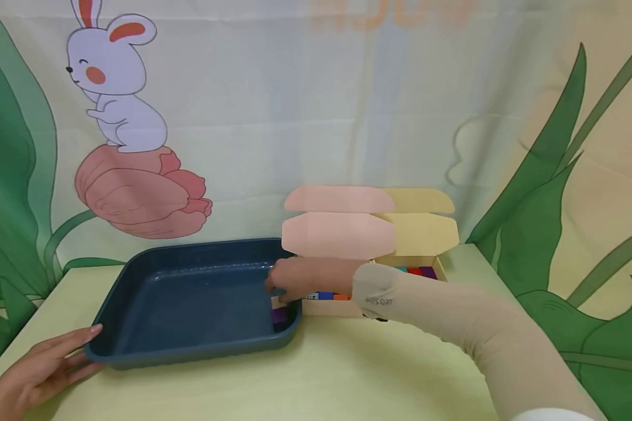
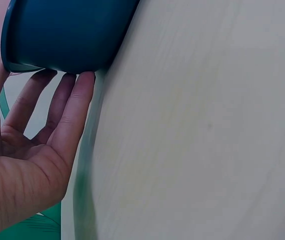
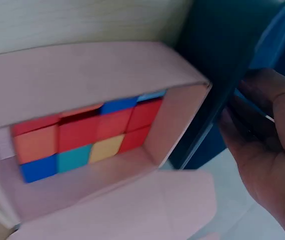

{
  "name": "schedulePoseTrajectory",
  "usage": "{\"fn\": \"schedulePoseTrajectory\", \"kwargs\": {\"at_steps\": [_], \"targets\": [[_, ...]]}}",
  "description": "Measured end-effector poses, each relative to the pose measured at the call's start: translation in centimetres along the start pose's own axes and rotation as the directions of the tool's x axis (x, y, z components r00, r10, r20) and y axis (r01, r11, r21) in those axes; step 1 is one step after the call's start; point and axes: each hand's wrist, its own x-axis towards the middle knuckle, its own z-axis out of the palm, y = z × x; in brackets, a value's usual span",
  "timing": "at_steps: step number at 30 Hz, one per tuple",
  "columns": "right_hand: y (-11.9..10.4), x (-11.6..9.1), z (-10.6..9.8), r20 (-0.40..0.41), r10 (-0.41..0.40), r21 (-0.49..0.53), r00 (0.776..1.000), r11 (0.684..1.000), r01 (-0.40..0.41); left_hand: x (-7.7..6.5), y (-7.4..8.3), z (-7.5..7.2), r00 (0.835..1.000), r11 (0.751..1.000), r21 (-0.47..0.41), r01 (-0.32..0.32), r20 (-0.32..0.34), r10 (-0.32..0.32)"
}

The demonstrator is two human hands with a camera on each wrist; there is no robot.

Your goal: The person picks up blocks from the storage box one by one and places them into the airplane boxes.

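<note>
A dark blue tray (image 1: 205, 351) stands on the table. At its front left corner my left hand (image 1: 50, 365) holds the rim, one digit on top and other fingers below. In the left wrist view, several fingertips (image 2: 86, 80) touch the tray's outer wall. My right hand (image 1: 292, 279) reaches over the right rim, fingers bent down around a pale block (image 1: 277, 302) inside the tray. Beside that block lies a purple block (image 1: 279, 316). The right fingertips are partly hidden behind the rim in the right wrist view.
Right of the tray stands an open pink and yellow cardboard box (image 1: 329, 308), its lid (image 1: 337, 234) raised at the back. Rows of coloured blocks (image 3: 77, 137) fill part of it. A printed cloth (image 1: 274, 134) hangs behind the table.
</note>
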Motion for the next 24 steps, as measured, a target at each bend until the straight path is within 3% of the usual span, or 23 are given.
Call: {"fn": "schedulePoseTrajectory", "kwargs": {"at_steps": [7,15,24], "targets": [[-1.0,2.4,0.5,0.110,0.025,-0.025,0.994,0.999,-0.022,0.0,0.0,0.2,1.000,0.999,-0.036,-0.027,0.006,0.027],[-1.1,3.0,0.2,0.077,0.066,0.021,0.995,0.998,-0.068,0.0,-0.2,-0.2,1.000,0.999,-0.047,-0.025,0.012,0.025],[-1.5,3.5,0.1,0.034,0.088,-0.046,0.996,0.995,-0.086,0.0,-0.2,0.4,1.000,1.000,-0.023,-0.007,0.001,0.007]]}}
